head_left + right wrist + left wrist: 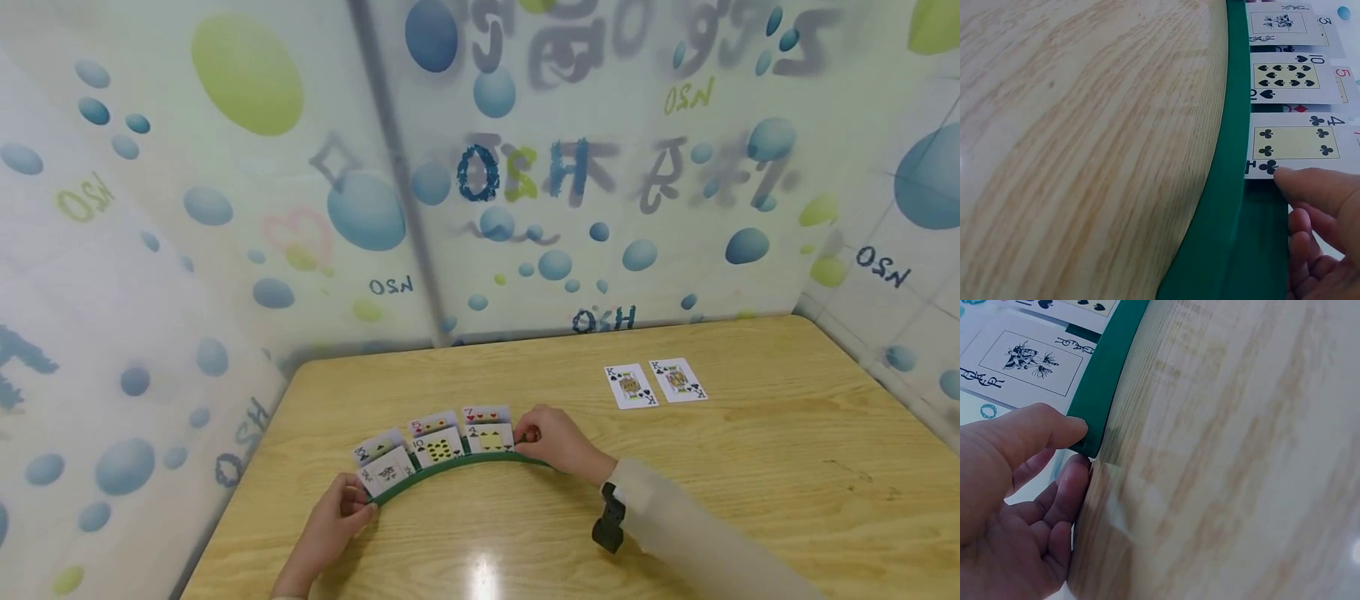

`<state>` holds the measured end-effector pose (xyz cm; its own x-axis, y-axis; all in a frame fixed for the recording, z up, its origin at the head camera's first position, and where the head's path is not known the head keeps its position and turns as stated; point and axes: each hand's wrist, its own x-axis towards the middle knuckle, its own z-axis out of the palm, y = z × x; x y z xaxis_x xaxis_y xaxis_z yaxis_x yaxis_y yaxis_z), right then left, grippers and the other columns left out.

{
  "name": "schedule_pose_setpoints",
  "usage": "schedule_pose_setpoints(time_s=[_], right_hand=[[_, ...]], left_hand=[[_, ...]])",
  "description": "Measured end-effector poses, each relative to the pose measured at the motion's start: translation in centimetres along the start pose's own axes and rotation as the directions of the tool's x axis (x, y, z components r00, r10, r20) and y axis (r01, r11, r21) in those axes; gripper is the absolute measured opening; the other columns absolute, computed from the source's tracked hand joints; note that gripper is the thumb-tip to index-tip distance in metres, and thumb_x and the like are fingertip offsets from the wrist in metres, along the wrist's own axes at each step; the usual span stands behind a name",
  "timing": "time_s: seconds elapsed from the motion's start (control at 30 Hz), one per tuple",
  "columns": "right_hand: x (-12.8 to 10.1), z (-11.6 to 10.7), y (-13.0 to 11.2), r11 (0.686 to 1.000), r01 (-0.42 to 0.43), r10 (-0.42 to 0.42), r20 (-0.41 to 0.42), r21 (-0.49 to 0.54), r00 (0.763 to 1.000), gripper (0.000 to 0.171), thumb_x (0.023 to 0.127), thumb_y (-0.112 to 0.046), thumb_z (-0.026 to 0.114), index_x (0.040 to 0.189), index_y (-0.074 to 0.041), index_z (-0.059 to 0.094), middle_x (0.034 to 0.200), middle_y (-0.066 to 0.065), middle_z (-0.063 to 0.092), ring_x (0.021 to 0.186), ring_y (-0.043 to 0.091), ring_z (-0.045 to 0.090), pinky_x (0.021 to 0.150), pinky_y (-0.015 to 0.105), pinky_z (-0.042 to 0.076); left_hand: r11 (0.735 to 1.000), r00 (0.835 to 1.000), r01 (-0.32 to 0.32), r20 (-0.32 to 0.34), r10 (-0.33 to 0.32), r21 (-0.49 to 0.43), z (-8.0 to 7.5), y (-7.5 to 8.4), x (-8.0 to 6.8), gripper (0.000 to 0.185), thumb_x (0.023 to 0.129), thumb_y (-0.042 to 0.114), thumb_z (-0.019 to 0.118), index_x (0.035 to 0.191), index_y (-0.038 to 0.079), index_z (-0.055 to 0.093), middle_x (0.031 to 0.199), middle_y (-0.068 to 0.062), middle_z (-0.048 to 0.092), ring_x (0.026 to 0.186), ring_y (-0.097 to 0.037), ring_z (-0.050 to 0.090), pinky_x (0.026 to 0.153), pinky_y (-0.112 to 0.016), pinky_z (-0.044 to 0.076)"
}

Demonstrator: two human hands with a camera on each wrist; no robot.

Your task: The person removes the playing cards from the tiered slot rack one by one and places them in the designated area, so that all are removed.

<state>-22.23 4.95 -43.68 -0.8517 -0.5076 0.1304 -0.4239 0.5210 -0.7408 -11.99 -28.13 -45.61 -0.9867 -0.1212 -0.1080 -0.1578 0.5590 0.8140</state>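
In the head view, a curved green card holder (457, 465) sits in the lower middle of the frame on the wooden table (750, 467), with my two hands at its two ends. My left hand (333, 521) is at the lower left, with thumb and fingers closed on the holder's left tip. My right hand (558, 442) is just right of centre, fingers curled at the holder's right end, touching the rightmost front card. Six playing cards stand in the holder in two rows; the four of clubs (491, 438) is the front card nearest my right hand, the ten of spades (438, 448) stands to its left. Right of centre, well apart from the holder, two king cards (654, 383) lie face up side by side.

In the left wrist view, my hand fills the lower left. My thumb (1035, 434) lies on top of the green holder's end (1100, 394), and a finger curls in under it, so I pinch that tip. A card with a black drawing (1022, 359) shows at the upper left.

In the right wrist view, the holder (1229, 187) runs down the middle as a green band. My fingertips (1310, 187) sit at the lower right, narrow and bent, one touching the lower edge of the four of clubs (1294, 142). Whether they truly pinch the card I cannot tell. The ten of spades (1285, 76) is above it.
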Motion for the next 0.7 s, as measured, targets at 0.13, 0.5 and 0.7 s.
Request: schedule_pose_setpoints(time_s=[0.13, 0.5, 0.7], right_hand=[[-0.08, 0.05, -0.19, 1.000, 0.017, -0.017, -0.012, 0.004, 1.000, 0.007, 0.078, -0.005, 0.073, 0.078, -0.007, 0.066, 0.072, -0.002, 0.049, 0.065, 0.011, 0.043, 0.058, 0.024, 0.038], [-0.05, 0.22, -0.14, 1.000, 0.014, -0.014, -0.025, -0.017, 1.000, 0.008, 0.080, -0.007, 0.071, 0.076, -0.010, 0.065, 0.070, -0.002, 0.046, 0.064, 0.013, 0.041, 0.057, 0.024, 0.035], [0.06, 0.31, -0.09, 1.000, 0.012, -0.012, -0.029, -0.022, 1.000, 0.009, 0.081, -0.007, 0.071, 0.077, -0.010, 0.064, 0.070, -0.002, 0.045, 0.064, 0.013, 0.041, 0.056, 0.024, 0.034]], left_hand=[[1.000, 1.000, 0.001, -0.003, -0.001, 0.000, -0.04, 0.08, -0.06, 0.028, 0.082, 0.001, 0.067, 0.100, -0.002, 0.045, 0.092, -0.010, 0.055, 0.082, -0.018, 0.053, 0.066, -0.026, 0.045], [0.999, 1.000, 0.022, -0.001, -0.022, 0.024, -0.10, 0.21, 0.02, 0.028, 0.082, 0.000, 0.066, 0.101, -0.002, 0.045, 0.092, -0.011, 0.056, 0.081, -0.019, 0.054, 0.067, -0.028, 0.046], [1.000, 1.000, 0.022, 0.000, -0.022, 0.023, -0.08, 0.07, 0.09, 0.028, 0.082, -0.001, 0.066, 0.101, -0.002, 0.046, 0.092, -0.011, 0.056, 0.082, -0.019, 0.054, 0.067, -0.028, 0.046]])
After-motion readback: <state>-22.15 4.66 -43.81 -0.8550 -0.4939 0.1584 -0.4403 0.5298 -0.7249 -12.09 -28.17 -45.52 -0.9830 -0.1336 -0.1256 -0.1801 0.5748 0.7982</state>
